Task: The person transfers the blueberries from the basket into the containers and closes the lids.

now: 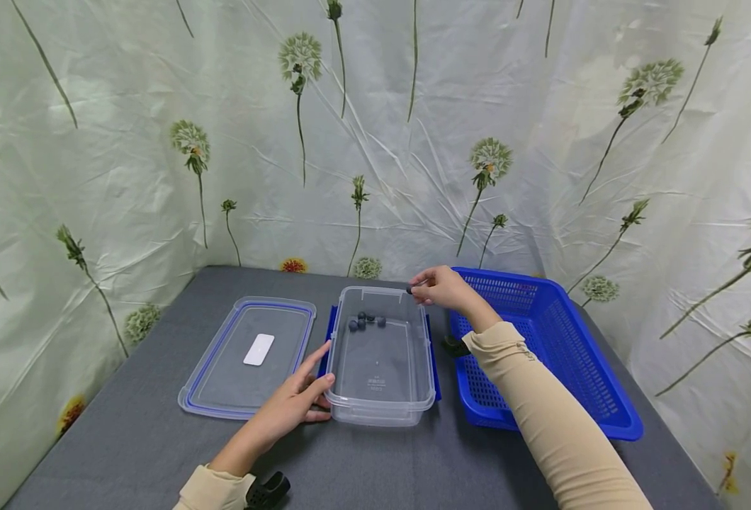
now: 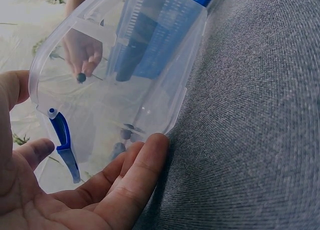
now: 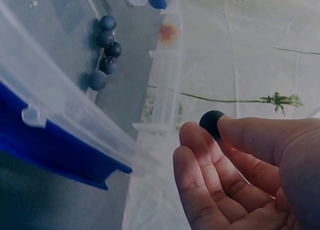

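Note:
A clear plastic container (image 1: 385, 361) with blue side clips stands on the grey table. Several blueberries (image 3: 106, 38) lie inside it, toward its far end. My left hand (image 1: 292, 404) rests against the container's left side, its fingers spread, with fingertips at the rim and low on the wall. Over the container's far right corner, my right hand (image 1: 442, 287) pinches one blueberry (image 3: 212, 123) between thumb and fingers. In the left wrist view this berry shows through the clear wall.
To the left lies a clear lid (image 1: 222, 375) with a blue seal and a white rectangular piece (image 1: 258, 350) on it. A blue perforated basket (image 1: 605, 386) stands on the right, beneath my right forearm. A flower-printed curtain (image 1: 388, 142) hangs behind the table.

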The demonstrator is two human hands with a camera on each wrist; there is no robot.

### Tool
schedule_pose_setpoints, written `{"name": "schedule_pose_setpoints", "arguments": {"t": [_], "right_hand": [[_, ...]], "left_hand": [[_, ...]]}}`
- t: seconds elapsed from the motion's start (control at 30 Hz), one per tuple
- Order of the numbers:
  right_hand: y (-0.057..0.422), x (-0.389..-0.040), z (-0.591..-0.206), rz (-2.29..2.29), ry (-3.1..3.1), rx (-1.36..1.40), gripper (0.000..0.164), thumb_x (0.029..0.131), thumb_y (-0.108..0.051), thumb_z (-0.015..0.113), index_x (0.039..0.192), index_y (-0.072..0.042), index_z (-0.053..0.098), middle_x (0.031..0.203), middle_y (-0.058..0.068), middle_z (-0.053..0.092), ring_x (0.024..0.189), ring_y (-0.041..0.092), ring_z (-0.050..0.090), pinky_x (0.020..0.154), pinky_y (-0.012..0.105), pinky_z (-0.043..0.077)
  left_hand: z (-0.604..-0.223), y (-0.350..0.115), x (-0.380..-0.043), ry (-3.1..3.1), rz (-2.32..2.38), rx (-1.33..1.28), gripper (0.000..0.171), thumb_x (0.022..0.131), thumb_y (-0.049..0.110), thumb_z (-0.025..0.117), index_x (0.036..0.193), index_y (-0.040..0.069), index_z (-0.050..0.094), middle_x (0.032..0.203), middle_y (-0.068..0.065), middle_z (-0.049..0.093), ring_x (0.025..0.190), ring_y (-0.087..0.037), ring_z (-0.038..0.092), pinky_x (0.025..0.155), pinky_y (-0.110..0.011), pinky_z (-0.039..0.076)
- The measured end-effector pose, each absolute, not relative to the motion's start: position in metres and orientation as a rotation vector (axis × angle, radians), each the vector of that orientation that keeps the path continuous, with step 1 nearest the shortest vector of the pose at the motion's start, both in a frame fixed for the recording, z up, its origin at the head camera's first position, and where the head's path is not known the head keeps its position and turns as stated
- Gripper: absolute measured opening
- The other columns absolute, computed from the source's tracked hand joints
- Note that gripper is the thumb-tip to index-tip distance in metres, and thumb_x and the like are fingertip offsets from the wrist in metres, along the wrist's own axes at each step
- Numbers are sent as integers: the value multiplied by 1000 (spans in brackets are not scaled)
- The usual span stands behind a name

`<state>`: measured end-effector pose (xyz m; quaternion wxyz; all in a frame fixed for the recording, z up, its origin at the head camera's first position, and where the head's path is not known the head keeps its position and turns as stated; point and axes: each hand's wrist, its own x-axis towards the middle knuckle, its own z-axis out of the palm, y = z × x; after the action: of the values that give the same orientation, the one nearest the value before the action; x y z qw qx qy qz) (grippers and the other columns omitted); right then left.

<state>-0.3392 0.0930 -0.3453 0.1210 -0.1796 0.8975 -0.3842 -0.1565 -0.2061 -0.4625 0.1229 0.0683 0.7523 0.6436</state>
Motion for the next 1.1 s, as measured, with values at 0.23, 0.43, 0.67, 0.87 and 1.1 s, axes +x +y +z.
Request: {"name": "schedule_pose_setpoints", "arguments": {"t": [0.23, 0.43, 0.67, 0.87, 1.1], "right_hand": [[80, -338, -352, -1106, 2600, -545, 31, 108, -11, 63, 133, 5, 69, 118, 28, 77, 114, 45, 73, 96, 47, 64], [68, -335, -358, -1073, 2565, -560, 30, 108, -12, 63, 133, 4, 69, 116, 25, 78, 114, 45, 73, 102, 53, 61], [58, -335, -366, -1011, 2538, -600, 30, 107, -13, 65, 131, 3, 71, 110, 22, 80, 103, 37, 76, 97, 51, 62], [48, -331, -369, -957, 2519, -572, 30, 105, -10, 65, 131, 3, 72, 108, 18, 80, 104, 32, 77, 99, 48, 63], [38, -331, -375, -907, 2510, -545, 30, 106, -10, 66, 133, 3, 70, 111, 17, 80, 106, 31, 78, 97, 43, 64]], "left_hand": [[-463, -207, -156, 2209, 1871, 190, 71, 113, 34, 57, 173, 31, 19, 120, -21, 60, 96, -23, 68, 89, -44, 67], [-463, -207, -156, 2210, 1865, 186, 71, 113, 35, 57, 173, 31, 19, 120, -21, 61, 96, -23, 67, 89, -44, 67], [-464, -206, -157, 2206, 1870, 192, 71, 113, 36, 57, 173, 32, 19, 120, -21, 61, 96, -23, 68, 89, -44, 67], [-463, -206, -157, 2216, 1866, 194, 71, 113, 36, 57, 173, 32, 20, 120, -22, 61, 96, -23, 69, 88, -44, 67], [-462, -206, -156, 2226, 1856, 178, 70, 113, 37, 57, 173, 33, 20, 120, -21, 61, 97, -23, 69, 88, -43, 67]]}}
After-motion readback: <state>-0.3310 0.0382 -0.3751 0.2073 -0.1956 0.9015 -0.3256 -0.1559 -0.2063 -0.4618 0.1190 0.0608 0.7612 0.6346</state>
